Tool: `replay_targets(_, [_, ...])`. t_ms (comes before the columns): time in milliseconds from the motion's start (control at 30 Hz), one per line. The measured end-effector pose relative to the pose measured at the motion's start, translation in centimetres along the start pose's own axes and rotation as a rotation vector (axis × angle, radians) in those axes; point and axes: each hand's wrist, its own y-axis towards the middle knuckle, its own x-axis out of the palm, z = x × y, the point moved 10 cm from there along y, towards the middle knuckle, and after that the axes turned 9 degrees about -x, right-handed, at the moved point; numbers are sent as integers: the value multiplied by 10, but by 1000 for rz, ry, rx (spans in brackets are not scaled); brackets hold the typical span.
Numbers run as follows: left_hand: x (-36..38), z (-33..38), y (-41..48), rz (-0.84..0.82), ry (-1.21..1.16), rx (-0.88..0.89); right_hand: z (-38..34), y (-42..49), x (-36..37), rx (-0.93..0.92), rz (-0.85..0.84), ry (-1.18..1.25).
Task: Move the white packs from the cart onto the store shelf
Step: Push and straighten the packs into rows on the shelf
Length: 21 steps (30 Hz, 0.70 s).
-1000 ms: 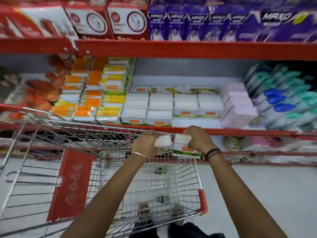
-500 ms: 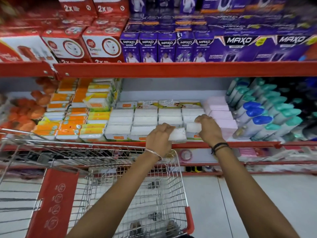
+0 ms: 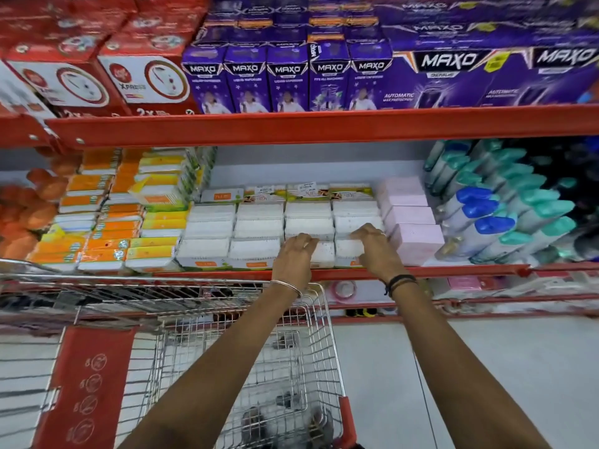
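Rows of white packs [image 3: 256,226] fill the middle of the store shelf [image 3: 227,273], stacked several deep. My left hand [image 3: 293,259] rests on a white pack [image 3: 324,252] in the front row, fingers curled over its top. My right hand [image 3: 376,247] grips the neighbouring white pack [image 3: 348,247] at the front right of the rows, beside the pink boxes. Both packs sit on the shelf under my fingers. The wire cart [image 3: 311,351] stands below my arms, against the shelf edge; its visible basket holds no white packs.
Orange and yellow packs [image 3: 107,228] lie left of the white rows, pink boxes [image 3: 411,218] and teal and blue bottles [image 3: 505,215] to the right. A red shelf beam [image 3: 324,124] above carries purple Maxo boxes [image 3: 288,79] and red boxes [image 3: 81,82]. Lower shelves and grey floor [image 3: 405,384] lie beneath.
Both hands rose from the cart rim with a white pack each, reached forward, and now press the packs into the front row of the shelf. The view tilted upward.
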Motion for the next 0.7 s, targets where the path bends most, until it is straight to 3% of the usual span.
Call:
replay_targets(167, [9, -3, 2, 0, 14, 1, -8, -15, -2, -61, 79, 144])
replay_targets(267, [9, 0, 1, 23, -21, 10, -11, -31, -16, 6, 309, 241])
replay_targets(367, [0, -9, -14, 177, -271, -93, -4, -55, -20, 203, 552, 429])
replay_targets(433, [-4, -19, -31, 265, -527, -264, 9, -63, 0, 424, 553, 671])
replay_targets(533, [11, -42, -49, 315, -908, -697, 21, -68, 39, 721, 461, 1071])
replay_targets(600, [36, -53, -52, 256, -1162, -1002, 20, -68, 54, 850, 459, 1350])
replay_targets(700, [68, -52, -52, 97, -1437, -1284, 26, -64, 63, 923, 439, 1453])
